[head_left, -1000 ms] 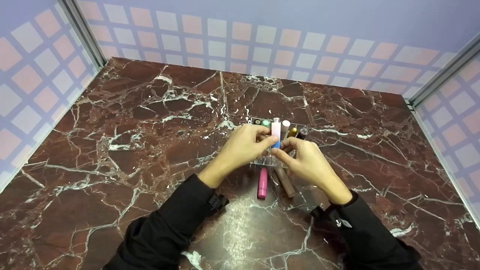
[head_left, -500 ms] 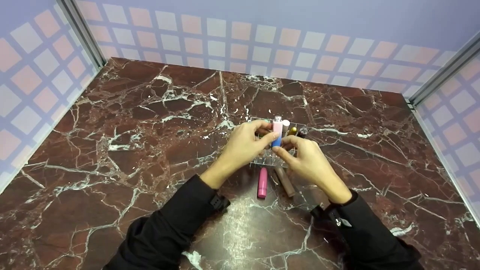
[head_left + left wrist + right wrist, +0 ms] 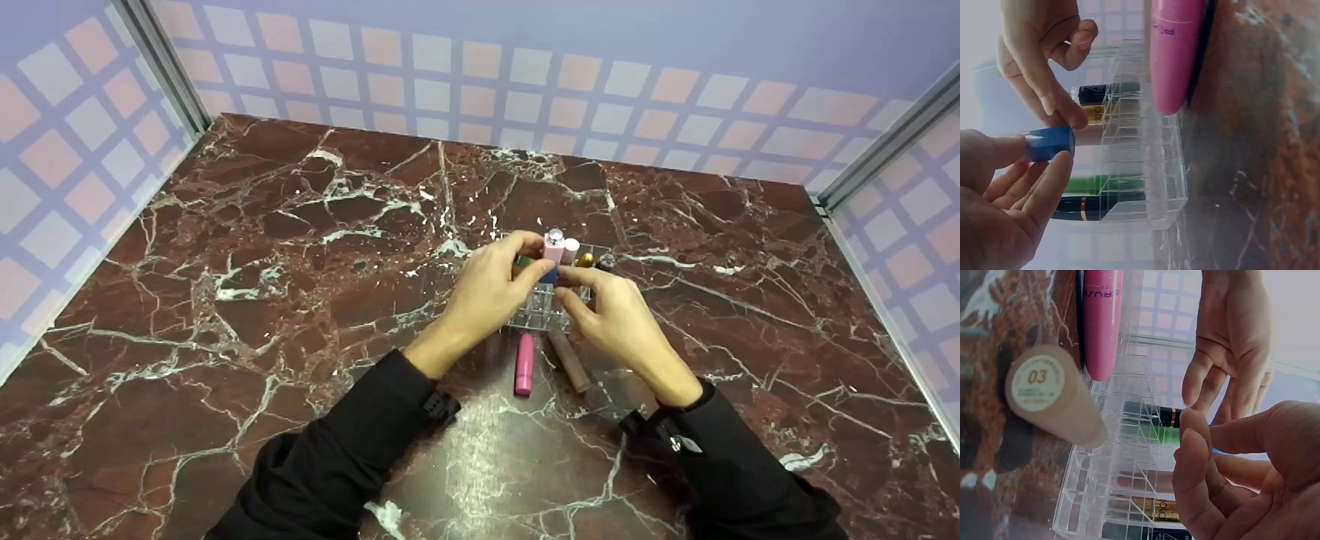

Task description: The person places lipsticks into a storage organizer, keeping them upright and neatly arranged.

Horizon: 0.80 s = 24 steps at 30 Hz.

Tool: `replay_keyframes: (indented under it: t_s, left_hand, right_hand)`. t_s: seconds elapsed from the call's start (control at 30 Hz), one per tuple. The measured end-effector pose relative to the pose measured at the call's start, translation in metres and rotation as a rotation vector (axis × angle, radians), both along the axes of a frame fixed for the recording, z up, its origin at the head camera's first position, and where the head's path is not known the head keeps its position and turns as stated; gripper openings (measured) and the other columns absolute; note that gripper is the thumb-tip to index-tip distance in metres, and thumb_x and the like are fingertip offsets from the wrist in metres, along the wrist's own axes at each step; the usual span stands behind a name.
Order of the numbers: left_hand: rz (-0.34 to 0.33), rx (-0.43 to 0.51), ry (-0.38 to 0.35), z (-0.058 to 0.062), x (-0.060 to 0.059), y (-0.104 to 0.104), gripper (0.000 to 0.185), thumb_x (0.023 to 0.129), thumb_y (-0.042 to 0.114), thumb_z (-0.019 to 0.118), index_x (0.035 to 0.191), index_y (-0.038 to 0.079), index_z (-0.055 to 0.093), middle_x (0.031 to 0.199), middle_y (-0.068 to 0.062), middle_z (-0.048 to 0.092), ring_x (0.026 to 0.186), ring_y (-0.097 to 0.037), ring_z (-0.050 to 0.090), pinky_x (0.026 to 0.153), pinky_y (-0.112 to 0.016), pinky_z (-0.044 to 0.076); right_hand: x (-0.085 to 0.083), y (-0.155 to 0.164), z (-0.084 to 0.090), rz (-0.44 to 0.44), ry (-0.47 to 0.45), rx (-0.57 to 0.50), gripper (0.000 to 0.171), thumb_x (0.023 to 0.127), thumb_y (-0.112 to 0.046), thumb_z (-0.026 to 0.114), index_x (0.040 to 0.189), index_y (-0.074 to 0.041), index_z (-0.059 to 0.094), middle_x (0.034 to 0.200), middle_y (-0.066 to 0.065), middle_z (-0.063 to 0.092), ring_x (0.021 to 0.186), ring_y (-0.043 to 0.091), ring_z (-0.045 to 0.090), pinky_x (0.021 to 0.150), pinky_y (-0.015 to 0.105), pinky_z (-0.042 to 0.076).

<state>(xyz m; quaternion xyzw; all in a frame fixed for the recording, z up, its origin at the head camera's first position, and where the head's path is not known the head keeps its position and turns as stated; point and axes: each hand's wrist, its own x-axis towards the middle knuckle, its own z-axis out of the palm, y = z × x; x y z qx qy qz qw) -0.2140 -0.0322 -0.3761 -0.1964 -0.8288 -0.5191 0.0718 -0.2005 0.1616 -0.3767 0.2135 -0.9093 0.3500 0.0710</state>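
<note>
You've got that pink-and-blue tube point(image 3: 553, 256) pinched in your left hand point(image 3: 489, 286) over the clear organizer point(image 3: 537, 309), right hand point(image 3: 619, 311) super close; magenta tube point(image 3: 524, 365) and brown tube point(image 3: 571, 365) lie on the organizer's near side.

This place looks like a little booth. Purple walls point(image 3: 480, 19) with pink and white squares stand on three sides of a shiny red-brown surface point(image 3: 750, 315), with grey poles point(image 3: 165, 64) in the corners.

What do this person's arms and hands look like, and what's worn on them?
Long black fabric sleeves, slightly wrinkled. A small black device sits near the left cuff, another near the right cuff, beside a silvery metallic piece. The left hand and right hand wear no gloves.
</note>
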Motion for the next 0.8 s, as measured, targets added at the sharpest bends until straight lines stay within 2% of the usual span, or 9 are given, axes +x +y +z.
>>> replay_keyframes:
  t_s: [0.17, 0.23, 0.3, 0.4, 0.5, 0.6, 0.67, 0.73, 0.8]
  left_hand:
    - [0.006, 0.018, 0.061, -0.004, -0.002, 0.002, 0.029, 0.099, 0.017, 0.067, 0.124, 0.004, 0.064, 0.117, -0.011, 0.071, 0.094, -0.015, 0.069, 0.083, -0.023, 0.057]
    - [0.009, 0.017, 0.091, -0.006, -0.003, 0.003, 0.028, 0.099, 0.015, 0.067, 0.124, 0.003, 0.065, 0.118, -0.012, 0.071, 0.085, -0.014, 0.068, 0.079, -0.024, 0.057]
    - [0.015, 0.009, 0.122, -0.008, -0.004, 0.004, 0.029, 0.099, 0.014, 0.067, 0.125, 0.003, 0.065, 0.121, -0.013, 0.071, 0.075, -0.016, 0.065, 0.073, -0.024, 0.057]
    - [0.016, 0.02, 0.138, -0.012, -0.005, 0.005, 0.029, 0.098, 0.011, 0.067, 0.125, 0.001, 0.065, 0.121, -0.015, 0.071, 0.074, -0.015, 0.066, 0.073, -0.02, 0.056]
    - [0.018, 0.037, 0.143, -0.016, -0.006, 0.006, 0.029, 0.097, 0.008, 0.068, 0.125, 0.0, 0.065, 0.119, -0.015, 0.071, 0.086, -0.015, 0.071, 0.079, -0.017, 0.056]
    - [0.026, 0.045, 0.15, -0.017, -0.005, 0.007, 0.027, 0.096, 0.005, 0.068, 0.122, 0.0, 0.067, 0.116, -0.015, 0.073, 0.086, -0.017, 0.072, 0.075, -0.017, 0.056]
    - [0.033, 0.041, 0.152, -0.018, -0.005, 0.007, 0.026, 0.095, 0.004, 0.069, 0.121, 0.002, 0.068, 0.114, -0.014, 0.073, 0.084, -0.017, 0.073, 0.073, -0.017, 0.057]
    - [0.037, 0.035, 0.143, -0.017, -0.004, 0.008, 0.026, 0.095, 0.004, 0.069, 0.121, 0.002, 0.069, 0.113, -0.013, 0.074, 0.084, -0.018, 0.074, 0.073, -0.017, 0.057]
    - [0.043, 0.021, 0.126, -0.017, -0.003, 0.008, 0.025, 0.096, 0.005, 0.069, 0.121, 0.003, 0.069, 0.114, -0.012, 0.074, 0.086, -0.016, 0.074, 0.075, -0.016, 0.056]
  right_hand:
    - [0.002, 0.0, 0.002, -0.003, -0.025, 0.014, 0.039, 0.096, -0.007, 0.063, 0.135, 0.001, 0.062, 0.127, 0.017, 0.068, 0.065, 0.017, 0.056, 0.065, 0.032, 0.049]
    - [0.002, 0.0, 0.002, -0.004, -0.037, 0.016, 0.042, 0.095, -0.006, 0.062, 0.137, 0.001, 0.06, 0.127, 0.016, 0.068, 0.055, 0.014, 0.048, 0.056, 0.03, 0.045]
    - [0.002, 0.0, 0.002, 0.003, -0.039, 0.016, 0.045, 0.094, -0.005, 0.061, 0.139, 0.0, 0.059, 0.127, 0.015, 0.068, 0.052, 0.009, 0.044, 0.052, 0.027, 0.043]
    - [0.002, 0.0, 0.001, 0.026, -0.039, 0.019, 0.051, 0.093, -0.002, 0.061, 0.143, -0.005, 0.056, 0.131, 0.015, 0.066, 0.045, 0.007, 0.036, 0.044, 0.026, 0.04]
    - [0.002, -0.001, -0.001, 0.058, -0.026, 0.02, 0.055, 0.092, 0.001, 0.061, 0.146, -0.006, 0.052, 0.131, 0.017, 0.066, 0.053, 0.013, 0.05, 0.053, 0.03, 0.05]
    - [0.001, -0.002, -0.003, 0.082, -0.003, 0.018, 0.055, 0.092, 0.003, 0.061, 0.146, 0.0, 0.051, 0.128, 0.02, 0.065, 0.084, 0.025, 0.066, 0.08, 0.041, 0.057]
    - [0.001, -0.002, -0.003, 0.085, 0.015, 0.019, 0.053, 0.092, 0.003, 0.062, 0.144, 0.004, 0.05, 0.126, 0.022, 0.066, 0.105, 0.032, 0.065, 0.094, 0.047, 0.054]
    - [0.002, -0.003, -0.003, 0.083, 0.024, 0.02, 0.053, 0.093, 0.003, 0.062, 0.144, 0.006, 0.049, 0.128, 0.023, 0.064, 0.106, 0.032, 0.065, 0.094, 0.046, 0.054]
    - [0.003, -0.003, -0.003, 0.075, 0.022, 0.017, 0.053, 0.094, 0.002, 0.063, 0.145, 0.006, 0.048, 0.128, 0.023, 0.064, 0.092, 0.028, 0.068, 0.084, 0.042, 0.057]
